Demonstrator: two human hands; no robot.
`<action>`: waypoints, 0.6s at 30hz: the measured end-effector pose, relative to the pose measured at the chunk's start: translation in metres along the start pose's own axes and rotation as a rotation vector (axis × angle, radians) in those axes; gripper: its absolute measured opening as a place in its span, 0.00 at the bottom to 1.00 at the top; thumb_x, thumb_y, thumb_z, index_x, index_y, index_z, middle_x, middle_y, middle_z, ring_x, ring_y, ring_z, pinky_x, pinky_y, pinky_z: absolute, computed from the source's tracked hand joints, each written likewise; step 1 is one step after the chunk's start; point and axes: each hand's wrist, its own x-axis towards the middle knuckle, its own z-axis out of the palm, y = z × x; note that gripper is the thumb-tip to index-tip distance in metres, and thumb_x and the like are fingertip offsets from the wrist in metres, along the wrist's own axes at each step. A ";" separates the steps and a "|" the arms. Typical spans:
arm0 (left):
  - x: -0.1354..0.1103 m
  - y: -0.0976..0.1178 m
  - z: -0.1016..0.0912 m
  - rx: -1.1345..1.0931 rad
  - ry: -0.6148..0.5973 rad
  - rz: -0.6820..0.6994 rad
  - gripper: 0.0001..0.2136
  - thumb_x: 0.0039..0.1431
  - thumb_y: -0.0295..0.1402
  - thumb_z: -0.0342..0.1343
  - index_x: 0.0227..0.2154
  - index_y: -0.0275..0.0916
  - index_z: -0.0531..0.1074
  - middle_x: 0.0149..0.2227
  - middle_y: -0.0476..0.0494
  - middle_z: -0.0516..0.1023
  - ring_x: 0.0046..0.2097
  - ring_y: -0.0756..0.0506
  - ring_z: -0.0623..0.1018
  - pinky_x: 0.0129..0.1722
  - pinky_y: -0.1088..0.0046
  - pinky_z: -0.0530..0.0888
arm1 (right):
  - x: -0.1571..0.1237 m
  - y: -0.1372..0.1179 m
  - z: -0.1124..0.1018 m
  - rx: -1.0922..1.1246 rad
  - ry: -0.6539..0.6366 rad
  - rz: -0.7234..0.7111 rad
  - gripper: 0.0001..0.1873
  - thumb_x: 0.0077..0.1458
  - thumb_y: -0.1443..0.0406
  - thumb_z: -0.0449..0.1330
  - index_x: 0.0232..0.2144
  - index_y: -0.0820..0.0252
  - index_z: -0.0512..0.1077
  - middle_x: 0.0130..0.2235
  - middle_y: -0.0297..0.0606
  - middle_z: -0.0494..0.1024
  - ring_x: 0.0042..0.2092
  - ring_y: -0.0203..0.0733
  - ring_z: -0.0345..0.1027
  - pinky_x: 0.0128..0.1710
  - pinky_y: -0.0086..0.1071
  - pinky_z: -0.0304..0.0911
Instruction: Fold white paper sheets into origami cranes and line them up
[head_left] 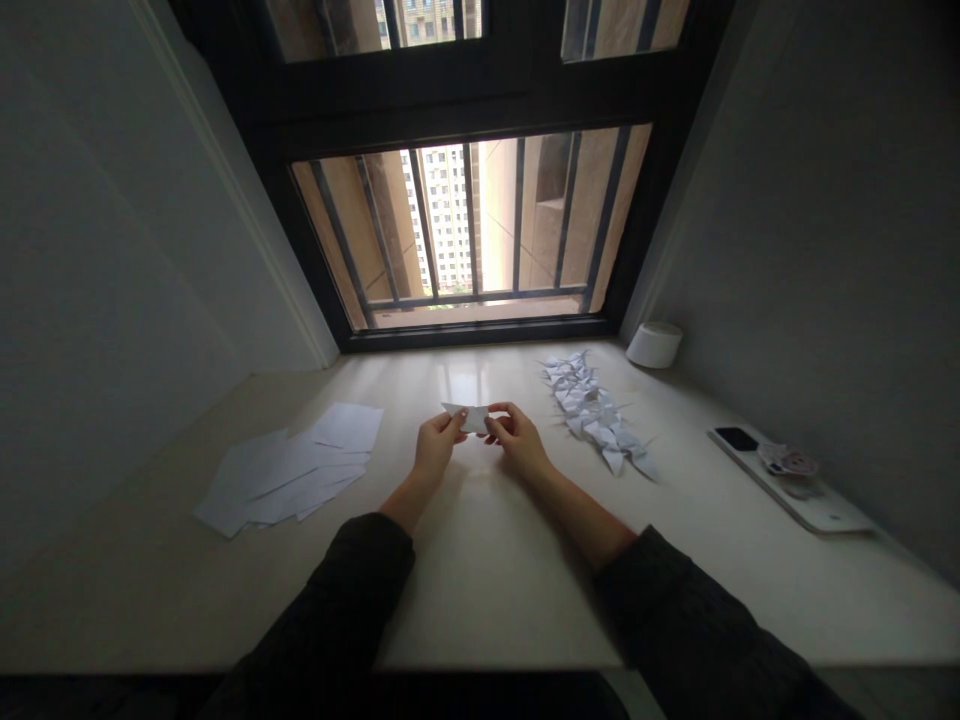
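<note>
Between my two hands is a small piece of folded white paper [474, 419], held just above the pale sill, with a pointed corner sticking out to the left. My left hand [438, 440] pinches its left part between thumb and fingers. On the other side, my right hand [517, 437] grips the right edge in the same way. To the right of my hands lies a row of folded paper cranes [596, 408], packed close together. Loose white paper sheets [300, 465] overlap in a fanned pile on the left.
A white phone [787, 480] with a ring-like grip on its back lies at the right. Near the window corner stands a white round object [654, 345]. The dark-framed window [480, 335] closes off the far side; walls flank the sill [480, 590].
</note>
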 end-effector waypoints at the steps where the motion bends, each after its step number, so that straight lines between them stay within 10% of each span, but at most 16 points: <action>1: 0.000 0.000 0.000 -0.002 -0.004 -0.002 0.19 0.42 0.46 0.62 0.32 0.35 0.78 0.32 0.39 0.79 0.34 0.46 0.77 0.36 0.69 0.72 | 0.000 0.001 0.000 -0.001 -0.011 -0.010 0.20 0.48 0.53 0.59 0.39 0.57 0.66 0.25 0.34 0.76 0.27 0.39 0.71 0.30 0.33 0.65; 13: 0.004 -0.001 -0.002 -0.090 0.032 -0.023 0.23 0.40 0.45 0.64 0.36 0.33 0.77 0.31 0.42 0.79 0.32 0.45 0.76 0.34 0.68 0.73 | -0.003 -0.003 -0.001 -0.243 -0.108 -0.189 0.25 0.45 0.57 0.64 0.47 0.54 0.66 0.27 0.30 0.73 0.27 0.35 0.66 0.28 0.29 0.62; 18: 0.007 -0.003 -0.006 -0.034 0.125 -0.030 0.23 0.40 0.45 0.64 0.39 0.34 0.77 0.32 0.43 0.78 0.32 0.47 0.76 0.30 0.73 0.73 | -0.012 -0.016 -0.004 -0.552 -0.004 -0.461 0.26 0.46 0.58 0.64 0.49 0.52 0.65 0.42 0.37 0.74 0.35 0.39 0.68 0.36 0.34 0.65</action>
